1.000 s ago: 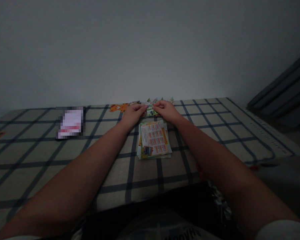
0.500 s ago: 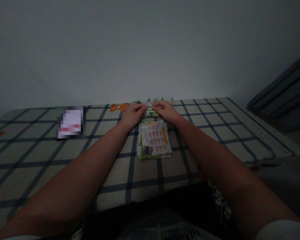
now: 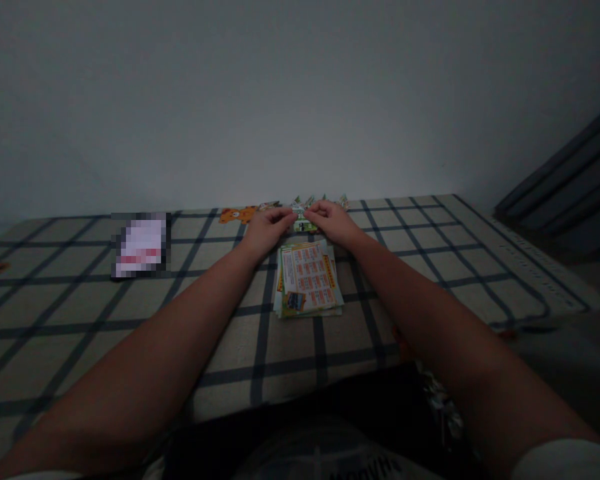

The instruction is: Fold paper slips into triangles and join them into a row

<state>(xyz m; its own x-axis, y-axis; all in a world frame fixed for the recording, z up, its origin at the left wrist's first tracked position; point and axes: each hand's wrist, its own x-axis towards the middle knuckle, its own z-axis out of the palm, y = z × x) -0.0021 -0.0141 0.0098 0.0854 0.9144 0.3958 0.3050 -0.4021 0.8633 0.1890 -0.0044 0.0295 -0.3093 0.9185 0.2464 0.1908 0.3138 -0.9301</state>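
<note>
Both hands are close together near the far edge of the table, bent over a small piece of green and white printed paper. My left hand pinches its left side between thumb and fingers. From the other side my right hand pinches it too, so the fingertips nearly meet. The paper looks folded, but its exact shape is too small to tell. Just in front of the hands lies a stack of printed paper sheets, slightly fanned, with orange and white grids on the top one.
Along the wall, folded paper pieces stand behind the hands. A phone-like object, blurred by pixels, lies at the left. The checked tablecloth carries a printed bear. Grey folded fabric hangs at the right.
The hands stay in nearly the same place. The green paper between them has shifted slightly, with its front edge looking more tilted or bent. The stack and the phone-like object have not moved.
</note>
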